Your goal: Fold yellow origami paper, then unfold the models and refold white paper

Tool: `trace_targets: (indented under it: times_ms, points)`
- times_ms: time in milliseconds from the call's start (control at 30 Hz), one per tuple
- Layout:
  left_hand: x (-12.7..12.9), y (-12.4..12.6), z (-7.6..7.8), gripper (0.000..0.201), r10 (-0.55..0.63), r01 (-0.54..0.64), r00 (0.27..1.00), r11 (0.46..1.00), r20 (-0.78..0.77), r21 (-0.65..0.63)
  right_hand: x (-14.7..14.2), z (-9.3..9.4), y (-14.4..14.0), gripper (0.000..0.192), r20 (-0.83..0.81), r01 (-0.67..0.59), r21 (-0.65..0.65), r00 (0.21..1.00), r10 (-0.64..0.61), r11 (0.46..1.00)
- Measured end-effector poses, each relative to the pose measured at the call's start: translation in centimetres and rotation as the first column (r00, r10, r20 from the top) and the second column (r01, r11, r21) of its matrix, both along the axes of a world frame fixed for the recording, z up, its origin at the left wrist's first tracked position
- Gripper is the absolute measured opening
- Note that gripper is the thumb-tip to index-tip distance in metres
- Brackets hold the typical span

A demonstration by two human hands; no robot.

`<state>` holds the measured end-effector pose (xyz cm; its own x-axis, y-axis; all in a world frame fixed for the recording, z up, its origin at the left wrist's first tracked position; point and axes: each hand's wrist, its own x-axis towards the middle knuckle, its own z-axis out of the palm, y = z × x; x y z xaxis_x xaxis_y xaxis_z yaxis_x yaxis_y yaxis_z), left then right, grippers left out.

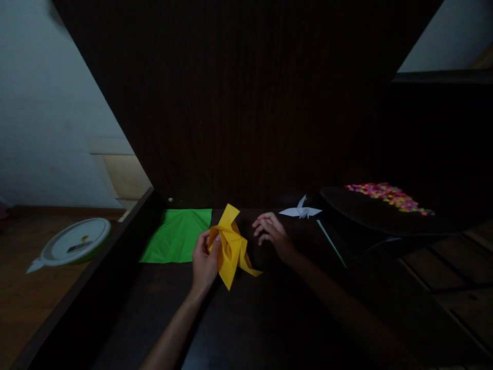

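My left hand (205, 259) grips a folded yellow paper figure (231, 246) at its left side, with the thumb pressed on its front. Pointed flaps of the yellow paper stick out at the top, at the bottom and toward the lower right. My right hand (271, 232) is apart from the paper, just to its right, with the fingers loosely bent and spread and nothing in them. Behind my left hand lies a creased green paper sheet (177, 236). A white paper crane (301, 210) stands beyond my right hand.
A thin pale stick (331, 242) lies right of the crane. Farther right, a dark rounded surface (346, 210) bears a cluster of small pink, red and yellow pieces (387, 195). A raised wooden edge (92, 277) bounds the left; a lidded tub (77, 240) sits beyond it.
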<state>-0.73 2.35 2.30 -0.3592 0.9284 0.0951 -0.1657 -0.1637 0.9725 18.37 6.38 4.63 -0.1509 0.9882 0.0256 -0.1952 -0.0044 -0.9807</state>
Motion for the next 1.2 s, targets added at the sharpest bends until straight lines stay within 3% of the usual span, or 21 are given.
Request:
trace_targets:
  times_ms: [167, 233, 367, 533, 833, 967, 1100, 1200]
  points:
    - [0.5, 0.0, -0.3, 0.036, -0.106, 0.106, 0.994, 0.994, -0.02, 0.004, -0.6, 0.1, -1.5, 0.047, 0.249, -0.193, 0.042, 0.952, 0.176, 0.98]
    - [0.6, -0.1, -0.4, 0.039, -0.157, 0.157, 0.987, 0.988, -0.015, -0.01, -1.2, -0.6, -1.6, 0.045, 0.163, -0.217, 0.012, 0.963, 0.212, 0.976]
    - [0.5, -0.1, -0.5, 0.036, -0.258, 0.259, 0.966, 0.965, 0.012, -0.05, -1.9, -1.6, -1.4, 0.04, -0.115, -0.212, -0.188, 0.974, 0.193, 0.959]
    - [0.5, -0.1, -0.4, 0.038, -0.299, 0.3, 0.954, 0.951, 0.03, -0.076, -1.9, -1.5, -1.2, 0.029, -0.18, -0.188, -0.302, 0.974, 0.137, 0.935]
    - [1.3, -1.0, -0.6, 0.074, -0.297, 0.298, 0.954, 0.955, -0.043, 0.003, -1.5, -1.8, -0.4, 0.026, -0.07, 0.1, -0.138, 0.991, -0.11, 0.985]
    - [1.6, -1.5, -0.8, 0.051, -0.169, 0.211, 0.96, 0.961, -0.225, 0.179, -1.4, -1.7, -0.5, 0.026, -0.014, 0.195, -0.014, 0.981, -0.195, 0.981]
    - [1.4, -2.0, -0.3, 0.01, -0.117, 0.24, 0.863, 0.951, -0.492, 0.193, -1.3, -1.4, -0.5, 0.026, 0.017, 0.245, 0.08, 0.969, -0.247, 0.966]
    - [1.3, -2.1, 0.0, 0.018, -0.127, 0.28, 0.811, 0.941, -0.571, 0.188, -1.2, -1.2, -0.4, 0.026, 0.044, 0.263, 0.1, 0.962, -0.268, 0.96]
